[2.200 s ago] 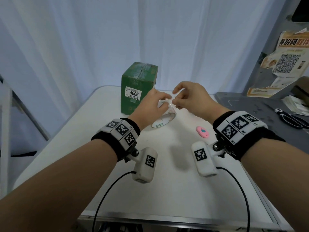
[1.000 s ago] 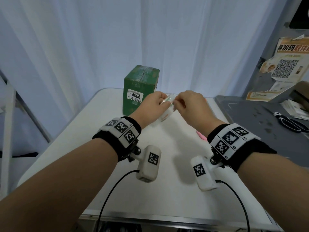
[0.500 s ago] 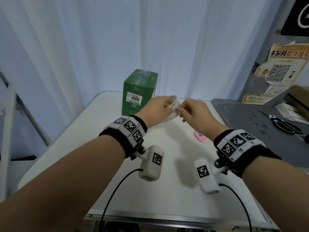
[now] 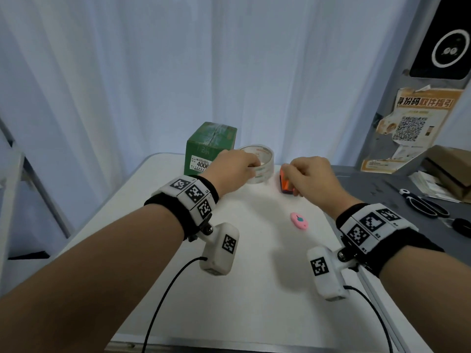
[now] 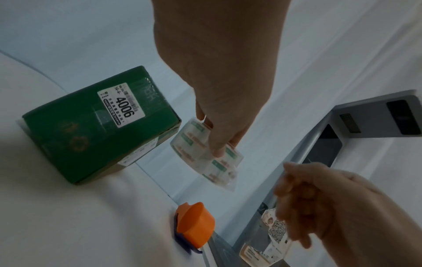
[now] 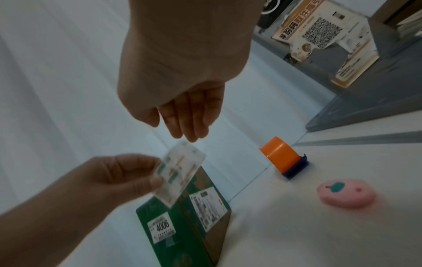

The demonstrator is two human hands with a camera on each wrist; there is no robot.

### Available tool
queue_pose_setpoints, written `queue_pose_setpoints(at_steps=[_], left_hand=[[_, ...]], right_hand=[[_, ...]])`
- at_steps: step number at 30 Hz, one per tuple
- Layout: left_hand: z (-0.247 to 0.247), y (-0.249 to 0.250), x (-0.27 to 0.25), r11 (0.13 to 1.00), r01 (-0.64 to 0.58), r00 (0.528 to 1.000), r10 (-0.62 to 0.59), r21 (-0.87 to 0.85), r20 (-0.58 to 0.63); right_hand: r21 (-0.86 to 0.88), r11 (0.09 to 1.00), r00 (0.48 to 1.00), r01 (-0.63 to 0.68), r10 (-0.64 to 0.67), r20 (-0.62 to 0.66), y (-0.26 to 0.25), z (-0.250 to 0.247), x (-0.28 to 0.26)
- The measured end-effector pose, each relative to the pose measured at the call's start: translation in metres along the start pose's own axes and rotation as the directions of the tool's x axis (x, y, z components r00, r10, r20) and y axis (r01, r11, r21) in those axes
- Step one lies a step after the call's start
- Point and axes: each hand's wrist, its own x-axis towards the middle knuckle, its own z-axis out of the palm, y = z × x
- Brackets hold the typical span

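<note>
Left hand (image 4: 237,171): thumb and fingers pinch the wall of a clear tape roll (image 4: 262,164) printed in green and red. The roll is held off the worktop (image 4: 242,289), above its far edge.

Right hand (image 4: 313,179): fingers relaxed and close together, holding nothing. It is near the roll but not touching it.

Green box (image 4: 206,149): stands at the far edge, just beside the roll on the left. Its top seam is sealed with clear tape, so the contents cannot be seen. A white label on the near face reads 4006.

Orange piece (image 4: 285,184): on a dark blue base, it rests on the worktop towards the far right corner, below the right hand's fingers and untouched.

Pink oval (image 4: 299,220): lies nearer, by the right edge.

Scissors (image 4: 423,203): lie on the grey surface beyond that edge.
</note>
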Motion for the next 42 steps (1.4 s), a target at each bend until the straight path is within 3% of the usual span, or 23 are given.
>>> queue_pose_setpoints(at_steps=[2, 5, 7, 10, 16, 20, 25, 33, 38, 42], left_hand=[[-0.001, -0.004, 0.002, 0.999, -0.020, 0.999, 0.019, 0.037, 0.040], [0.005, -0.008, 0.009, 0.995, -0.061, 0.995, 0.054, 0.078, 0.084], [0.012, -0.010, 0.015, 0.993, -0.093, 0.991, 0.085, 0.077, 0.105], [0.026, -0.015, 0.026, 0.989, -0.114, 0.989, 0.104, 0.091, 0.104], [0.057, -0.034, 0.039, 0.998, 0.045, 0.998, -0.047, 0.041, 0.035], [0.082, -0.051, 0.041, 0.976, 0.203, 0.976, -0.194, -0.078, 0.100], [0.099, -0.072, 0.049, 0.950, 0.304, 0.943, -0.290, -0.072, 0.162], [0.105, -0.074, 0.055, 0.952, 0.300, 0.938, -0.282, -0.063, 0.202], [0.096, -0.070, 0.049, 0.963, 0.249, 0.952, -0.223, -0.107, 0.211], [0.085, -0.062, 0.035, 0.979, 0.191, 0.972, -0.178, -0.075, 0.151]], right_hand=[[-0.114, 0.992, 0.998, 0.059, -0.062, -0.026, 0.003, -0.009, 0.008], [-0.297, 0.934, 0.975, 0.198, -0.157, 0.158, 0.009, -0.010, 0.020], [-0.367, 0.903, 0.954, 0.221, -0.122, 0.274, 0.016, -0.005, 0.028], [-0.376, 0.899, 0.938, 0.222, -0.092, 0.334, 0.031, 0.010, 0.039], [-0.443, 0.874, 0.957, 0.198, -0.075, 0.279, 0.053, 0.050, 0.068], [-0.429, 0.888, 0.955, 0.166, -0.036, 0.294, 0.075, 0.079, 0.098], [-0.440, 0.875, 0.926, 0.204, -0.027, 0.377, 0.084, 0.101, 0.124], [-0.467, 0.873, 0.890, 0.142, 0.094, 0.446, 0.091, 0.114, 0.128], [-0.395, 0.912, 0.910, 0.105, 0.072, 0.407, 0.084, 0.087, 0.114], [-0.396, 0.917, 0.930, 0.050, 0.102, 0.353, 0.079, 0.057, 0.088]])
